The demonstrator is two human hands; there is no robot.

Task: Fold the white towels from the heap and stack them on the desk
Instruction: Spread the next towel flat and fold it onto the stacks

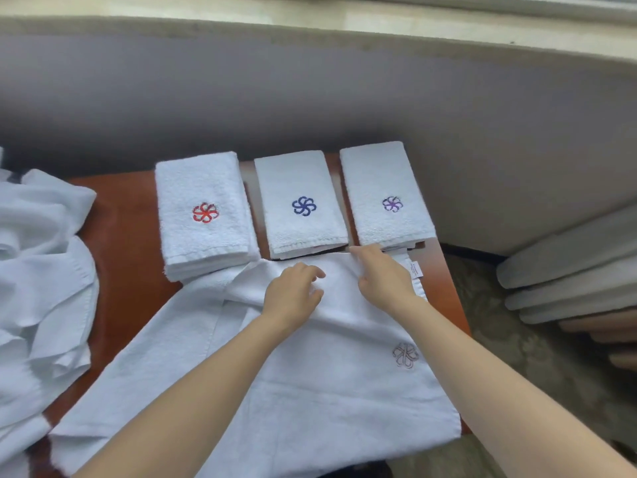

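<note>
Towel: the open towel [310, 391] lies flat across the near half of the desk [127, 236], its near edge by our body and its far edge touching the folded stacks.
Handling: we judge it light, soft and limp. It will sag and crease wherever it is not held, so it is best taken by an edge or at two corners, not in the middle.
Arms: both forearms reach forward over the cloth and close in towards each other at its far end.
Left hand: our left hand [293, 294] sits palm down on the towel with its fingers bent. We cannot tell whether they pinch the cloth or only press on it.
Right hand: our right hand [382, 277] seems to pinch the towel's far edge between thumb and forefinger, just beside the label [413, 269].
Heap: the unfolded towels [41, 270] are piled on the left of the desk.
Stacks: beyond the hands stand three folded stacks in a row, marked with a red flower [203, 215], a blue flower [303, 205] and a purple flower [391, 205].
</note>
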